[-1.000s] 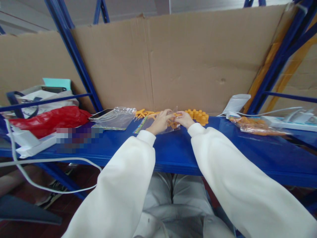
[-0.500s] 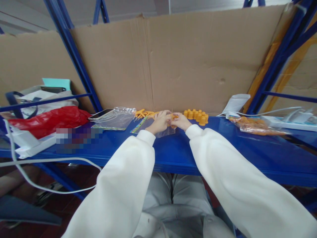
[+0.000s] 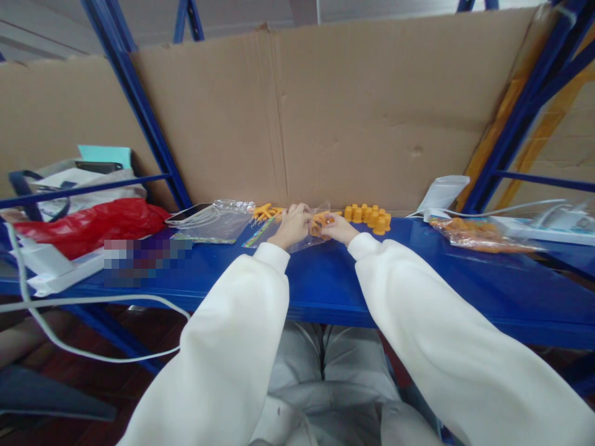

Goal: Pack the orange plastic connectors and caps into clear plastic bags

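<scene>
- Centre of the frame: the left hand (image 3: 292, 227) lies on a clear bag (image 3: 304, 243); the right hand (image 3: 341, 230) touches yellow pieces (image 3: 316, 228) at its right end, finger grip unclear.
- Just right of centre: a cluster of yellow knobs (image 3: 369, 217).
- Left of centre: yellow branching pieces (image 3: 264, 212), beside a flat clear packet (image 3: 214, 230).
- Middle left: red plastic (image 3: 93, 226).
- Middle right: bagged orange parts (image 3: 481, 235).
- Top: cardboard (image 3: 372, 111).

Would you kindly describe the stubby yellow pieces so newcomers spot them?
Below the cardboard, over the blue shelf, find the right hand. Just beyond it stand the yellow pieces: stubby, unlike the branching ones leftward, and unbagged, unlike the orange ones rightward.
</scene>
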A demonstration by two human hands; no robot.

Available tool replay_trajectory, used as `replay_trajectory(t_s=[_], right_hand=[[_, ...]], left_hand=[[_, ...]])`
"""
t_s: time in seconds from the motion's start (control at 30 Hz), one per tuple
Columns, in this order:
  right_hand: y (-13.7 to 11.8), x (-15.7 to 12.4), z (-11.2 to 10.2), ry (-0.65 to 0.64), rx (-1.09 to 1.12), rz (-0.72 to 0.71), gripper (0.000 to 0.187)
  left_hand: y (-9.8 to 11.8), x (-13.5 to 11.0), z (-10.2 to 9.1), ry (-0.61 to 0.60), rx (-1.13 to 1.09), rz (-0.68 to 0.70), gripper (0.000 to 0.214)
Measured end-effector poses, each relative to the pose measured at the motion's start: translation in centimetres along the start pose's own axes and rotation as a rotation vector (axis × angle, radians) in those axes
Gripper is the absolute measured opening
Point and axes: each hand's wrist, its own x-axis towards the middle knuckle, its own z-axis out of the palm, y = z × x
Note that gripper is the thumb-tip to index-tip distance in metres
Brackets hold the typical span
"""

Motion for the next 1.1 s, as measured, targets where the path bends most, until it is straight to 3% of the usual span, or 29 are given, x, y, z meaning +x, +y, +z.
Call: replay_trajectory(t_s=[0.2, 0.37, 0.47, 0.6, 0.83, 1.1], right_hand=[[-1.0, -0.3, -0.2, 0.143, -0.071, 0.111, 0.026], [-1.1, -1.1, -2.0, 0.258, -0.54, -0.08, 0.043], [-1.0, -1.9, -2.2, 0.208, -0.81, -0.142, 0.05], [-1.1, -2.2, -1.5, 0.079, -0.99, -0.129, 0.044], [-1.9, -2.6, -0.9, 0.164, -1.081, -0.109, 0.036], [-2.3, -2.5, -1.1, 0.237, -0.973, 0.0, 0.034]], left_hand=[[-0.2, 0.0, -0.6, 0.06, 0.073, -0.209, 0.032], [-0.7, 0.0, -0.7, 0.063, 0.083, -0.284, 0.027], [-0.9, 0.1, -0.4, 0.062, 0.078, -0.284, 0.027], [-0.8, 0.1, -0.1, 0.067, 0.071, -0.257, 0.028], [-0.3, 0.1, 0.0, 0.044, 0.017, -0.204, 0.035], [-0.8, 0.6, 0.7, -0.028, -0.063, -0.095, 0.039]])
